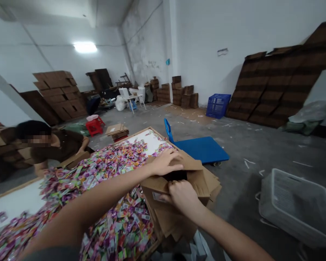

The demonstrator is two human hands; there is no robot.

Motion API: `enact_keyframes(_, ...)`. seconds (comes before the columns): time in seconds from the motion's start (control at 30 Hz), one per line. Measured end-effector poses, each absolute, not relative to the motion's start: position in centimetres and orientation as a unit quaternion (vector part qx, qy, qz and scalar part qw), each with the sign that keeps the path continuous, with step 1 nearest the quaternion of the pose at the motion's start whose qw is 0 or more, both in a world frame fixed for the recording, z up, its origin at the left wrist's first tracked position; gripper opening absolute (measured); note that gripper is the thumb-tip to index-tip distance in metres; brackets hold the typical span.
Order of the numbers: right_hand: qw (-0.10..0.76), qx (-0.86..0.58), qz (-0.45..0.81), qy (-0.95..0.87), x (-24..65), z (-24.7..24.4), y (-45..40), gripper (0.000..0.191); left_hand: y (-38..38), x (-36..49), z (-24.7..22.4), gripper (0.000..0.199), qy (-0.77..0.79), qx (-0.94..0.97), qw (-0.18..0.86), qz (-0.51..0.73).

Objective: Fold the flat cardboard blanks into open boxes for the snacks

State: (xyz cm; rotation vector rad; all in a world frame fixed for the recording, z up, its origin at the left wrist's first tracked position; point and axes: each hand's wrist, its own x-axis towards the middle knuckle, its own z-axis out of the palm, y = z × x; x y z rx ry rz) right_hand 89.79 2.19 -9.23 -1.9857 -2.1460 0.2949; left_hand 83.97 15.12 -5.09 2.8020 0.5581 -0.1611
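Though the carton (201, 183) at the table's (153, 143) right stands opened out, its flaps are unclosed; packets (127, 214) lie loose leftward. The right hand (182, 194) clenches its near edge; the left hand's (165, 162) grip I cannot tell.

I can see a blue trolley (199, 150) on the floor (240, 145), with a grey tub (296, 214) to its right. Farther back I have a blue crate (218, 106) near tall brown stacks (279, 85) against the wall (206, 43). To my left are a person (57, 143), a red stool (95, 127) and piled boxes (61, 94); a lit lamp (85, 47) shows above.
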Motion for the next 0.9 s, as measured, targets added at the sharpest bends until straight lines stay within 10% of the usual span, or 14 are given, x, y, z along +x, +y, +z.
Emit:
enact_keyframes(0.2, 0.121, -0.660, 0.075, -0.738, 90.1, -9.8, 1.3, 0.035, 13.8, 81.6, -4.3, 0.159, 0.200, 0.927, 0.094, -0.304)
enact_keyframes(0.57, 0.422, -0.393, -0.091, -0.812, 92.8, -9.3, 1.1, 0.036, 10.8, 76.2, 0.9, 0.128, 0.214, 0.970, -0.031, -0.112)
enact_keyframes(0.73, 0.583, -0.237, 0.032, -0.776, 86.1, -5.0, 1.0, 0.033, 7.1, 60.7, 7.0, 0.120, 0.476, 0.873, -0.101, 0.028)
enact_keyframes(0.9, 0.572, -0.396, 0.359, -0.622, 75.9, -12.1, 4.6, 0.037, -2.4, 41.9, 1.9, 0.111, 0.778, 0.548, 0.142, 0.273)
